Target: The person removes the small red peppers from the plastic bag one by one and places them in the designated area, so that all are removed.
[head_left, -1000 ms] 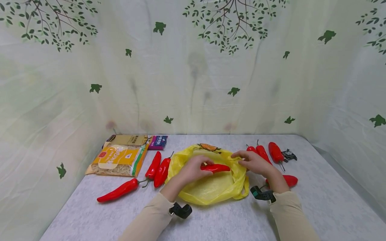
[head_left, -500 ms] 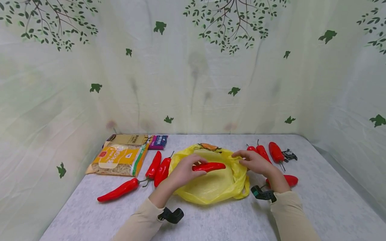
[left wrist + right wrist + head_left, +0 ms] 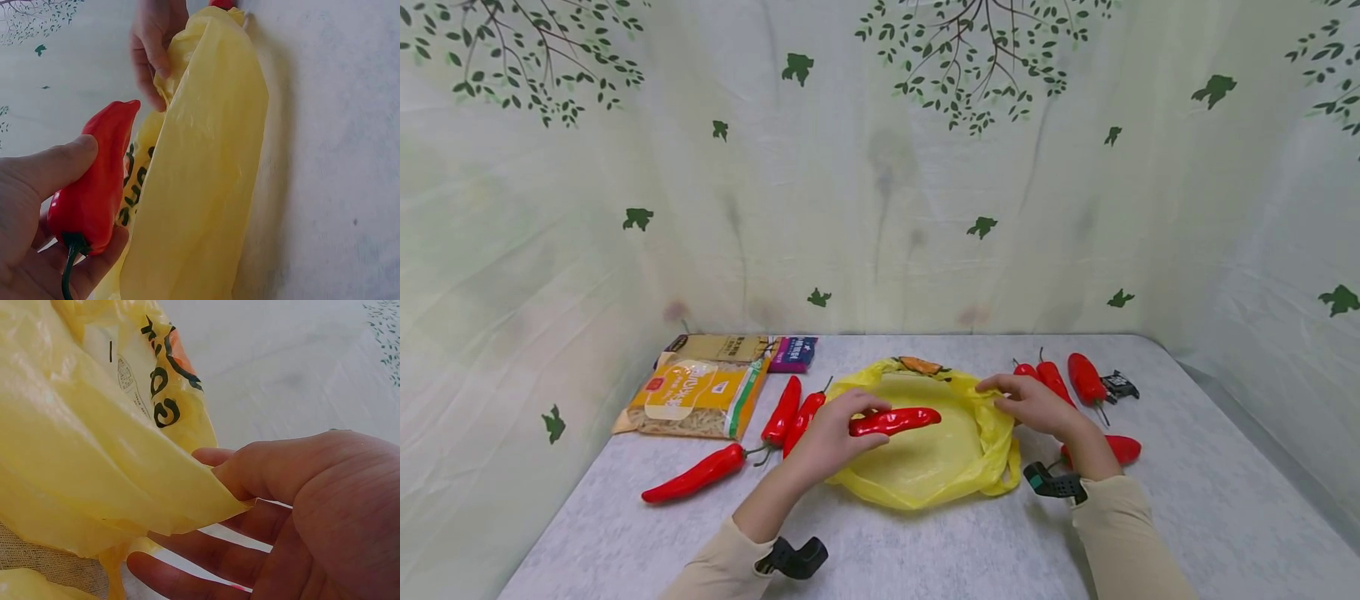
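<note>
A glossy red chili pepper (image 3: 898, 421) is held between the thumb and fingers of my left hand (image 3: 831, 437), above the left part of a yellow plastic bag (image 3: 917, 493). In the left wrist view, the pepper (image 3: 100, 181) points its tip up, and its green stem hangs toward the palm. The bag stands on the table with its mouth spread wide. On its right side, my right hand (image 3: 1037, 408) pinches the rim between thumb and index finger, as the right wrist view shows; the other fingers of this hand (image 3: 325, 500) lie behind the plastic.
To the left lie two peppers (image 3: 782, 412) side by side and a third pepper (image 3: 696, 475) nearer me. Behind them are an orange food packet (image 3: 688, 396) and a purple packet (image 3: 793, 354). Several peppers (image 3: 1086, 379) and a small black packet (image 3: 1118, 386) lie right.
My left hand has moved left across the bag's mouth, carrying the pepper with it. My right hand has stayed at the rim, and the bag has barely shifted.
</note>
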